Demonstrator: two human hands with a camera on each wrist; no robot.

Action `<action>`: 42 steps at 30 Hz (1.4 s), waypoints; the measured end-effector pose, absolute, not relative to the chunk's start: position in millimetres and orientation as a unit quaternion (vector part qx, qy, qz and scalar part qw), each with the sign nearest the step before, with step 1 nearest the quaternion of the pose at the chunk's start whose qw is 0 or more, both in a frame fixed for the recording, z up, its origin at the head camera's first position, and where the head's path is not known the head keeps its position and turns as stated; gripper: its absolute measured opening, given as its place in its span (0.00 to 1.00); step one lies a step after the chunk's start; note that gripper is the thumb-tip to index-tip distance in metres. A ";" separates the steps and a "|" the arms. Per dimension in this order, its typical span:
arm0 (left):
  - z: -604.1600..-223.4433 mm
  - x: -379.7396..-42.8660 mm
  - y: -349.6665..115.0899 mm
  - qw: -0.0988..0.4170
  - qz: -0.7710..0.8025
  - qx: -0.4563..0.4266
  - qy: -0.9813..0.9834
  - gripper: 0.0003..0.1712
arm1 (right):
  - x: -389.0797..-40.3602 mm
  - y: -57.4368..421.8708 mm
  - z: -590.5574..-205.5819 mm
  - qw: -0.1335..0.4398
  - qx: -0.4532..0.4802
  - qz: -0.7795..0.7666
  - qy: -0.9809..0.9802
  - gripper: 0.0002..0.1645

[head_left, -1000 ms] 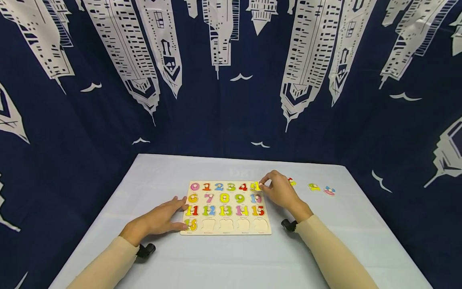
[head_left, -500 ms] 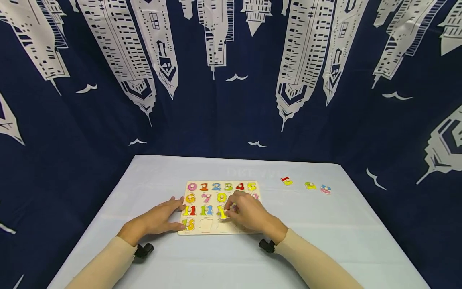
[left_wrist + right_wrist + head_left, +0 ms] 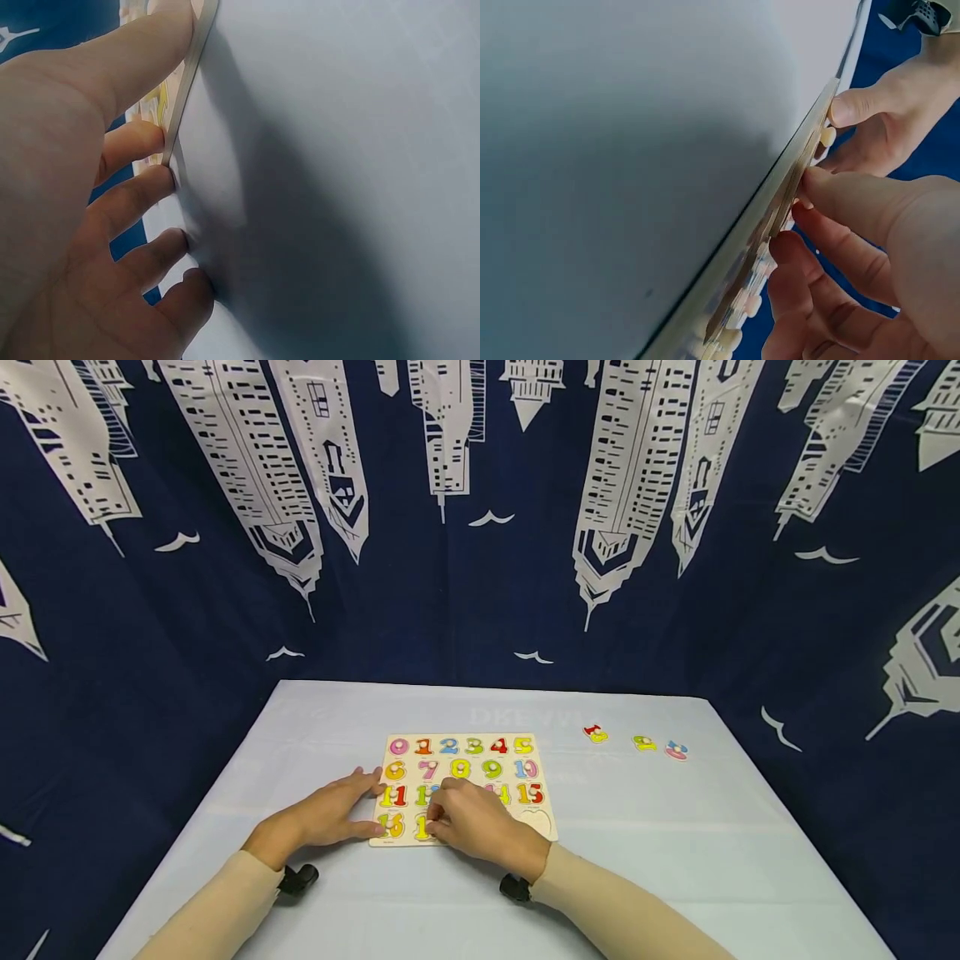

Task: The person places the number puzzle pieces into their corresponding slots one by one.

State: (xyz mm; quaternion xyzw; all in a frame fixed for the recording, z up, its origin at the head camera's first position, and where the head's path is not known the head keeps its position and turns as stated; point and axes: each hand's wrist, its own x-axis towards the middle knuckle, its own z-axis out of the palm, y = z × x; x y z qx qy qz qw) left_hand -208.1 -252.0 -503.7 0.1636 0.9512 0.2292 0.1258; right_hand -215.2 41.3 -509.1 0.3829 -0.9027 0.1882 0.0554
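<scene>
A wooden number puzzle board [image 3: 536, 820] lies flat on the table, with colourful knobbed number pieces in its upper rows. My left hand [image 3: 326, 814] rests along the board's left edge. In the left wrist view its thumb [image 3: 142, 56] lies over the board and its fingertips reach the edge and tabletop. With thumb and fingertips, my right hand [image 3: 483, 831] pinches a number piece [image 3: 421, 827] at the second place of the bottom row, beside the 16. Only a yellow 1 of that piece shows; the hand hides the rest and much of the bottom row.
Three loose number pieces lie right of the board: a red and yellow one [image 3: 596, 734], a yellow-green one [image 3: 644, 743] and a blue and pink one [image 3: 677, 751]. A navy cloth [image 3: 450, 635] with white buildings hangs behind the white table [image 3: 675, 877].
My right hand has moved from the board's upper right, leftward and down to the bottom row, carrying the number piece. The left hand has stayed at the left edge.
</scene>
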 end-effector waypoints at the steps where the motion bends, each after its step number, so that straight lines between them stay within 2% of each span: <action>1: -503.8 -208.4 -252.0 0.126 0.230 0.164 0.951 0.50 | -214.8 40.1 -508.8 0.057 0.379 0.187 -0.905 0.07; 16: -503.4 -208.3 -251.7 0.130 0.230 0.171 0.949 0.48 | -216.1 35.0 -510.9 0.039 0.356 0.191 -0.914 0.08; 23: -503.9 -208.6 -250.9 0.129 0.233 0.172 0.948 0.49 | -212.5 44.8 -508.1 0.019 0.358 0.203 -0.911 0.04; 25: -503.9 -208.3 -250.7 0.128 0.234 0.170 0.949 0.48 | -212.8 50.4 -506.0 0.018 0.360 0.215 -0.908 0.06; 32: -504.7 -207.3 -250.0 0.127 0.239 0.165 0.949 0.48 | -225.6 82.5 -503.2 0.041 0.323 0.248 -0.912 0.10; 38: -504.4 -207.1 -251.1 0.125 0.238 0.165 0.949 0.49 | -248.4 127.2 -501.1 0.073 0.254 0.274 -0.925 0.10; 42: -504.4 -208.0 -251.8 0.126 0.236 0.166 0.949 0.50 | -266.1 160.5 -498.6 0.089 0.207 0.277 -0.934 0.13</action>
